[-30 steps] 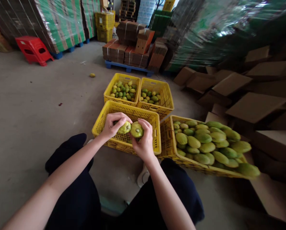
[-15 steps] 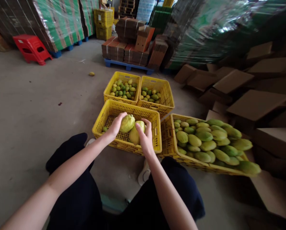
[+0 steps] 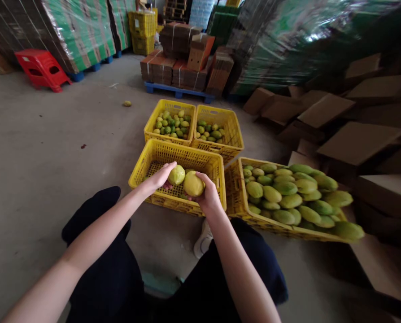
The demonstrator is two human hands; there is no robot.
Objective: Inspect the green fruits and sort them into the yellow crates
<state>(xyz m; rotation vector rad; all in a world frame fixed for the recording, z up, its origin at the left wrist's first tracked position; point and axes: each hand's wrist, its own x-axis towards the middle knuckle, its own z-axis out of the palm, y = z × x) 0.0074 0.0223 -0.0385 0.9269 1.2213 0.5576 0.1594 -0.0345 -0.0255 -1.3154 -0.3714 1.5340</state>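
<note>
My left hand (image 3: 162, 176) is wrapped around a yellow-green papaya (image 3: 176, 175), its end turned up toward me. In my right hand (image 3: 207, 193) sits a rounder-looking, yellower papaya (image 3: 193, 184), gripped from its right side. Both fruits are held close together over the near yellow plastic crate (image 3: 141, 163). Part of another green fruit shows behind them, and the slatted crate floor is visible to the left. My fingers beneath the fruits are partly hidden.
To the right, a yellow crate (image 3: 250, 215) is heaped with large green-yellow papayas (image 3: 288, 188). Behind stand two crates (image 3: 150, 128) (image 3: 236, 130) of smaller fruit. A red stool (image 3: 42, 69), a blue pallet (image 3: 178, 91) of flattened cartons and scattered cardboard boxes (image 3: 360, 143) surround them. One fruit (image 3: 127, 103) lies on the floor.
Both papayas have been turned in my hands, so their ends now face up toward me. My left hand has shifted slightly left and down; the right has lowered a little around its fruit.
</note>
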